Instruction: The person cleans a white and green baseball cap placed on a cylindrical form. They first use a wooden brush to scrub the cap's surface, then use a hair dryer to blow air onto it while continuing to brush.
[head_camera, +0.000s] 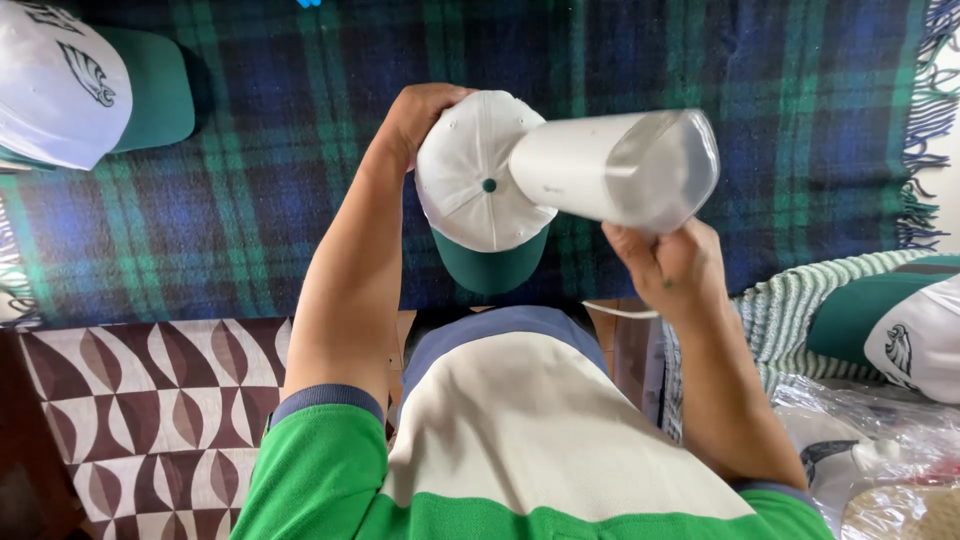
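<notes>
The left hand (422, 112) is cupped over the far side of a white fabric baseball cap with a dark green brim and green top button (478, 190), fingers curled around its crown and holding it up above a dark blue and green plaid blanket with a fringed edge (250, 170); the cap's brim points back toward the person's body. The right hand (668, 265) is closed in a grip around the handle of a white plastic handheld appliance with a clear, rounded rear section (620, 170), whose narrower front end touches or nearly touches the cap's crown just right of the button. A thin white cord (620, 312) runs below that hand. At the top left, on the blanket's edge, lies a second white and green cap with a dark bird emblem (75, 85). At the right, a third white and green cap with the same kind of emblem (895, 325) rests on a pale green knitted cloth (790, 300), with crinkled clear plastic bags (880, 420) just below it. At the lower left is a brown and cream leaf-patterned surface (150, 400).
</notes>
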